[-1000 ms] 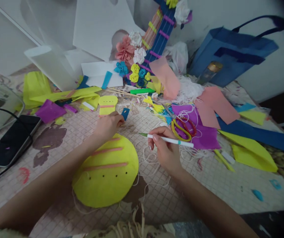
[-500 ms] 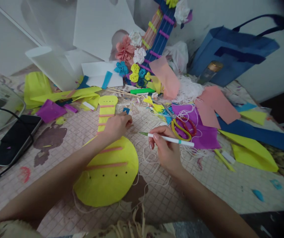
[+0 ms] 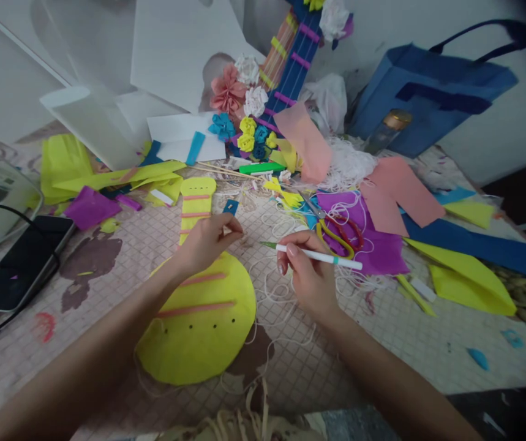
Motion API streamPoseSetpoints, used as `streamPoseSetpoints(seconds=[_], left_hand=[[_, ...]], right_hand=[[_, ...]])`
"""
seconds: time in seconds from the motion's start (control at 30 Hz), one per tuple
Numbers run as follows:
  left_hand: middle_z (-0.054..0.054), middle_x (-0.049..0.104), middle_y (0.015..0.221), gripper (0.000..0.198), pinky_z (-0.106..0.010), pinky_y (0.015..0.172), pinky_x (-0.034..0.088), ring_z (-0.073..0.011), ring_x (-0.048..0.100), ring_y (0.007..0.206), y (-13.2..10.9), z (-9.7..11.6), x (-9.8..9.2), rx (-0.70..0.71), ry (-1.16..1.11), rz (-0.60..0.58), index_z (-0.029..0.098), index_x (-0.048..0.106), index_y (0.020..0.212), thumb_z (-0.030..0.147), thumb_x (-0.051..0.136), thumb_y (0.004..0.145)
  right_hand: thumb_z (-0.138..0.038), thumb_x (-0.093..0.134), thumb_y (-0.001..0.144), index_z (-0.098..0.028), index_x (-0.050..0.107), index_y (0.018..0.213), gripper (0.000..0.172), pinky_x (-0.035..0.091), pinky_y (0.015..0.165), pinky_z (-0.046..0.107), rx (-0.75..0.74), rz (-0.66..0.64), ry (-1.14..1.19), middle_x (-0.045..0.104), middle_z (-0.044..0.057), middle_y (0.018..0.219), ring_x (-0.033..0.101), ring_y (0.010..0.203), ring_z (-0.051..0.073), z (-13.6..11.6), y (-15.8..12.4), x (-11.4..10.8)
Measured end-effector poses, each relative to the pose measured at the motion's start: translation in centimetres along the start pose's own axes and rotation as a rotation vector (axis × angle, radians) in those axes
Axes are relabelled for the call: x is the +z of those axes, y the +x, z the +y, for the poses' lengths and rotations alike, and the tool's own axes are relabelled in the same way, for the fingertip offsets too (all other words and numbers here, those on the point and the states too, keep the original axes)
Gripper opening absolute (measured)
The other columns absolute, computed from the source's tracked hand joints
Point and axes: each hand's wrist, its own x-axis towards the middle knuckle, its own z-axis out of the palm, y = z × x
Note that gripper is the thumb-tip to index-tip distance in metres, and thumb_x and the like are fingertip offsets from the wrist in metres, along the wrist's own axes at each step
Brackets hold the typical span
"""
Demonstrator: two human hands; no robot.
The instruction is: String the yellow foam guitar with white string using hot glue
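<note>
our right hand grips the white pen; we can't tell if our left hand's fingers meet. under our left arm, the yellow cutout could shift on the tabletop if loose string snags.

A small gap is between the left hand and the pen. Beyond the right hand, scissors and a string heap obstruct passage.

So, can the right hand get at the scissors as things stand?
Probably, once freed: the scissors lie close beside the right hand with nothing visibly standing between, but its fingers are closed around the white, green-tipped pen.
</note>
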Motion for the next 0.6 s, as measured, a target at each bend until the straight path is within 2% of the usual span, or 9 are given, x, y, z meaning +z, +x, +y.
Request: streamPoseSetpoints(seconds=[0.1,0.2,0.27,0.6], left_hand=[[-0.001,0.066,0.077,0.009,-0.021,0.053,0.039,-0.0087,0.050,0.057,-1.9,0.4,-0.1,-0.034,-0.209,0.030,0.016,0.064,0.088,0.023,0.060,0.084],[-0.004,0.069,0.086,0.015,-0.022,0.058,0.042,-0.0110,0.056,0.067,-3.2,1.1,0.1,-0.042,-0.362,0.028,0.016,0.066,0.096,0.025,0.062,0.084],[-0.004,0.069,0.086,0.014,-0.023,0.062,0.044,-0.0127,0.059,0.073,-3.7,1.4,0.2,-0.039,-0.430,0.026,0.017,0.067,0.093,0.026,0.062,0.085],[-0.001,0.062,0.074,0.009,-0.021,0.054,0.037,-0.0095,0.050,0.062,-4.2,2.3,0.2,-0.042,-0.475,0.014,0.015,0.065,0.083,0.024,0.062,0.084]], right_hand=[[-0.024,0.058,0.088,-0.021,0.062,0.084,0.006,0.040,0.048,0.020,0.024,-0.017,0.016,0.056,-0.004,0.063,0.050,0.053,0.007,0.1,-0.2,0.2],[-0.025,0.058,0.088,-0.021,0.062,0.085,0.006,0.041,0.049,0.021,0.041,-0.044,0.024,0.056,-0.004,0.063,0.050,0.053,0.007,0.0,-0.5,0.6],[-0.025,0.057,0.089,-0.022,0.062,0.086,0.006,0.041,0.050,0.021,0.044,-0.062,0.033,0.057,-0.004,0.063,0.051,0.054,0.007,0.0,-0.7,0.7],[-0.027,0.059,0.088,-0.022,0.062,0.087,0.006,0.041,0.049,0.021,0.050,-0.083,-0.010,0.059,-0.004,0.067,0.053,0.054,0.007,0.0,-1.1,1.0]])
